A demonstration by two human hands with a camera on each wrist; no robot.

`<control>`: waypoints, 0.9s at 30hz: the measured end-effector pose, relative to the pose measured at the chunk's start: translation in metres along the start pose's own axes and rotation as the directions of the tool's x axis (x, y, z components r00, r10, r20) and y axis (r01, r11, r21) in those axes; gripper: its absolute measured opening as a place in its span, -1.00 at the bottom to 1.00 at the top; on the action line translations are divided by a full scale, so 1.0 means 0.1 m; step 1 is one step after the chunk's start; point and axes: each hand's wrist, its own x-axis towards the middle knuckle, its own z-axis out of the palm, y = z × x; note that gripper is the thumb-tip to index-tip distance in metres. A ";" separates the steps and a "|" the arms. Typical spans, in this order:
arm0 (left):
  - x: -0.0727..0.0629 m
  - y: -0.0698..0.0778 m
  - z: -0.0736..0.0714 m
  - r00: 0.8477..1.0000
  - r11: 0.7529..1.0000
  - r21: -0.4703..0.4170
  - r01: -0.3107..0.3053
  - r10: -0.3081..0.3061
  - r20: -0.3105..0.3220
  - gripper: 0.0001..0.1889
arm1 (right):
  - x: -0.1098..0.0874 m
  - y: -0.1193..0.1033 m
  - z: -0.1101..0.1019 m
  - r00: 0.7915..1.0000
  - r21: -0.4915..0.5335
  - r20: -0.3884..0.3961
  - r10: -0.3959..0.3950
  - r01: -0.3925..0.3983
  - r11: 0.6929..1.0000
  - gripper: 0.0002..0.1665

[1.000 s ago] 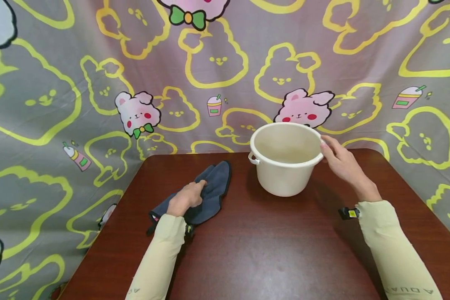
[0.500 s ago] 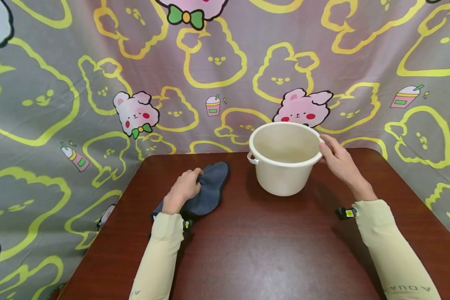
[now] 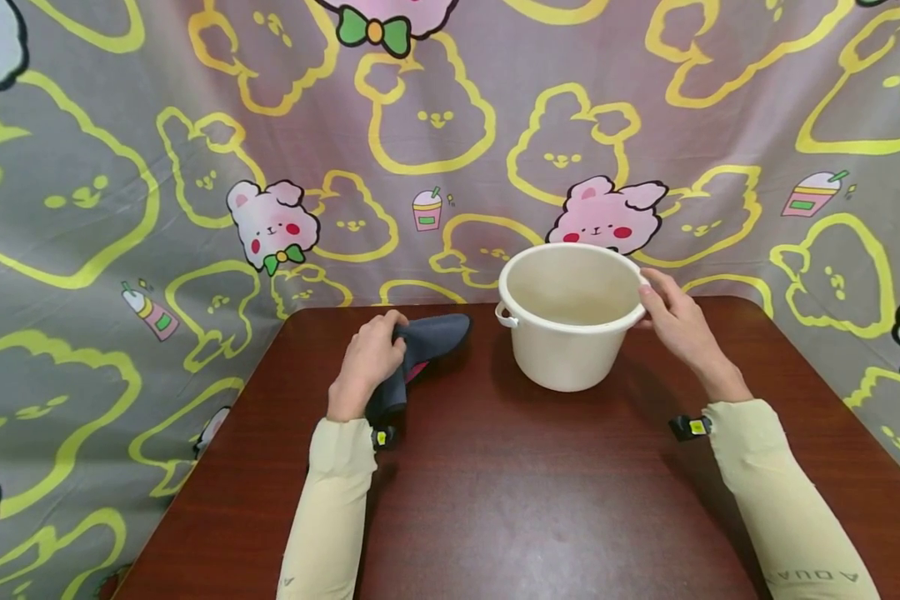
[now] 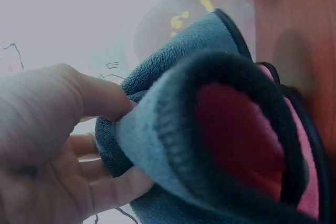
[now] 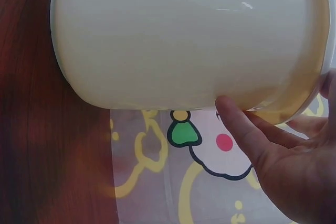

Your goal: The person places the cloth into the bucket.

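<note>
My left hand [image 3: 371, 358] pinches a dark blue-grey cloth [image 3: 437, 335] on the left side of the table. In the left wrist view, thumb and fingers gather the cloth [image 4: 152, 135] into a fold, and its black edging and pink underside show. The far end of the cloth points toward the bucket [image 3: 566, 358], a cream plastic one standing upright at the back. My right hand [image 3: 686, 329] holds the bucket's right rim. In the right wrist view, one fingertip lies against the outer wall of the bucket [image 5: 184, 40], and other fingers are near the rim.
The dark red-brown table [image 3: 540, 483] stretches toward me, with its back edge close to a cartoon-printed curtain [image 3: 450, 125]. A white handle lug [image 3: 506, 317] sticks out from the bucket's left side. Small black wrist cameras sit by both sleeves.
My left hand has gathered the cloth and raised part of it, moving slightly away from me, so its pink underside shows. The right hand and the bucket have stayed almost still.
</note>
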 end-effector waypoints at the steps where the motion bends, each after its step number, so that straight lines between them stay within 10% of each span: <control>1: 0.00 0.02 -0.01 1.000 1.000 -0.003 0.001 -0.001 -0.018 -0.69 | 0.00 0.00 0.00 1.000 0.001 -0.002 0.004 -0.004 1.000 -0.31; 15: 0.03 0.23 -0.11 0.972 0.991 -0.132 -0.026 -0.005 -0.233 -0.79 | 0.01 0.02 0.01 1.000 0.026 -0.003 0.002 -0.002 1.000 -0.31; 27: 0.02 0.44 -0.25 0.908 0.971 -0.216 -0.103 0.003 -0.418 -0.82 | 0.02 0.02 0.00 1.000 0.016 0.005 -0.003 0.003 1.000 -0.33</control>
